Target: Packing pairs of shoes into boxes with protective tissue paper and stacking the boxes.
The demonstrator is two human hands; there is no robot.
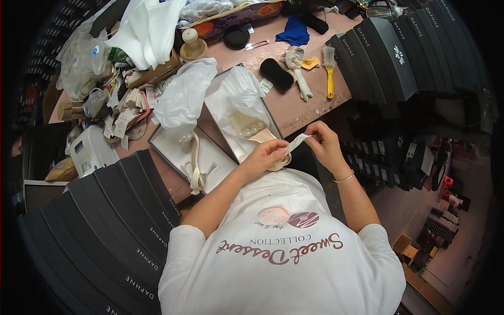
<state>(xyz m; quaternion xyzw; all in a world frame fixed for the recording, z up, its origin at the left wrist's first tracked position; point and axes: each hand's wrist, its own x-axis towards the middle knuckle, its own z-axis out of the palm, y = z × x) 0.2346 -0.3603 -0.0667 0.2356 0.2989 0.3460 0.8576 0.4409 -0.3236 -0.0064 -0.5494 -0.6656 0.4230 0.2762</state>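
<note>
A narrow white strip [296,143], perhaps paper or cloth, stretches between my two hands in front of my body. My left hand [265,156] pinches its lower end, and my right hand [324,142] grips the upper end between thumb and fingers. Just under my left hand lies a beige sandal [262,135] with a clear, beaded-looking front strap. Its toe rests in an open shoe box [214,107] with white tissue paper [239,86], and its heel end shows beside my left fingers. A second sandal [196,160] lies on its side in the grey-edged tray or lid [218,176] to the left.
Dark shoe boxes [100,231] are stacked at the lower left, and more boxes [378,58] stand at the upper right. On the pink table [315,110] are a yellow-handled brush [329,71], a black sponge-like pad [276,74], a jar [193,46] and white foam sheets [147,31].
</note>
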